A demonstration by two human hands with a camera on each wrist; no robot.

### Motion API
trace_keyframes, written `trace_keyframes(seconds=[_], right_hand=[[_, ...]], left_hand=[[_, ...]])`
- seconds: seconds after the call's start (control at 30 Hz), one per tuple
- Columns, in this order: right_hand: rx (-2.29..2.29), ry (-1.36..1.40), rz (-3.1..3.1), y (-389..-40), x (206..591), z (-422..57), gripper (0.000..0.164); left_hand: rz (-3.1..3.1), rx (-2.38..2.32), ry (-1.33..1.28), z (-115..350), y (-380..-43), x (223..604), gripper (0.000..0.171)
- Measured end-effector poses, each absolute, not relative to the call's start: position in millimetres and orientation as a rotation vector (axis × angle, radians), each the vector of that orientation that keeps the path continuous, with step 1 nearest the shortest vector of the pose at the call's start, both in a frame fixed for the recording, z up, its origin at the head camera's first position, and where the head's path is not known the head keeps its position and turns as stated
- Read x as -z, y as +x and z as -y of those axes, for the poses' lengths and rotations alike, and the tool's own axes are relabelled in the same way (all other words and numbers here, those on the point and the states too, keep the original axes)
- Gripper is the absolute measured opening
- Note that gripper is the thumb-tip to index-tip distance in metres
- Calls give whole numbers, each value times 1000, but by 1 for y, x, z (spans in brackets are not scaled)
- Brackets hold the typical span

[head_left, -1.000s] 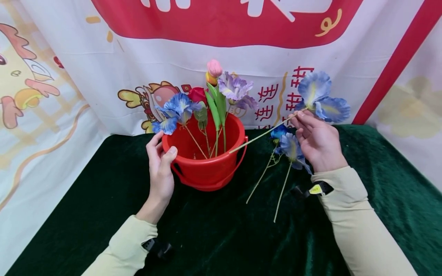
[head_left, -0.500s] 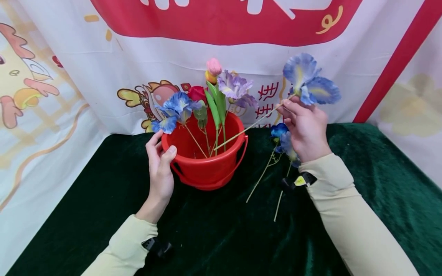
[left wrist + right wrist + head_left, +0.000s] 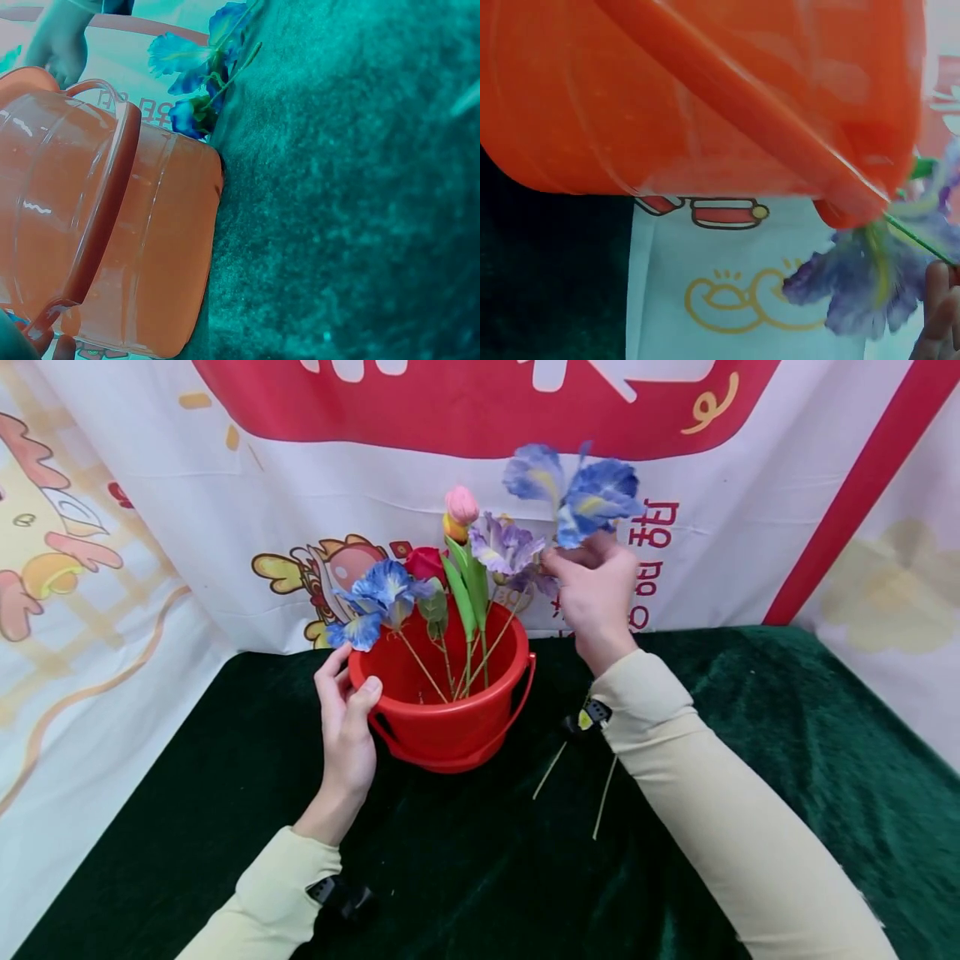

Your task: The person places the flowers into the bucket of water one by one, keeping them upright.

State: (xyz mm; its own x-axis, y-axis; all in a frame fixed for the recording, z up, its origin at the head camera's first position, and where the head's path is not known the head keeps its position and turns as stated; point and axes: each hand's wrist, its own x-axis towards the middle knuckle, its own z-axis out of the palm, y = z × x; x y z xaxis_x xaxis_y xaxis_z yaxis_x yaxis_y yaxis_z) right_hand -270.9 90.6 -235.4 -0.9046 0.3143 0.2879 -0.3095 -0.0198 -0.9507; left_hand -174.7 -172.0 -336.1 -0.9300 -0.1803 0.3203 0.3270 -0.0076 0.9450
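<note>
My right hand pinches the stem of a blue iris just under its bloom. Its thin stem slants down to the left into the red bucket, whose left rim my left hand grips with thumb and fingers. Inside the bucket lean another blue iris, a red rose, a pink tulip and a purple iris. The right wrist view shows fingertips at the green stem, beside the bucket's rim.
Right of the bucket, two flower stems lie on the dark green velvet cloth; my right arm covers their blooms. The left wrist view shows those blue blooms. A printed white curtain hangs behind the table.
My right hand has moved left and slightly up with the blue iris, turning it more upright, and its stem has slid deeper into the bucket. My left hand has stayed on the rim.
</note>
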Motion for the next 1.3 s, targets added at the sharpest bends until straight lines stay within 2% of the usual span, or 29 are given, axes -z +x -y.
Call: trace_keyframes(seconds=[0.13,0.57,0.97,1.13,1.3], right_hand=[[-1794,48,1996,-271,239,-77,10],[-1450,162,2272,-269,264,-63,15],[-1583,73,2382,-261,265,-68,16],[-1752,-37,2359,-256,267,-80,19],[-1806,9,2391,-251,268,-98,19]], left_hand=[[1929,1996,-150,172,-175,337,59],[1928,1995,-160,172,-176,339,58],[1921,1994,-155,171,-176,338,58],[1917,2001,-158,172,-176,339,58],[1916,2000,-155,173,-176,339,58]])
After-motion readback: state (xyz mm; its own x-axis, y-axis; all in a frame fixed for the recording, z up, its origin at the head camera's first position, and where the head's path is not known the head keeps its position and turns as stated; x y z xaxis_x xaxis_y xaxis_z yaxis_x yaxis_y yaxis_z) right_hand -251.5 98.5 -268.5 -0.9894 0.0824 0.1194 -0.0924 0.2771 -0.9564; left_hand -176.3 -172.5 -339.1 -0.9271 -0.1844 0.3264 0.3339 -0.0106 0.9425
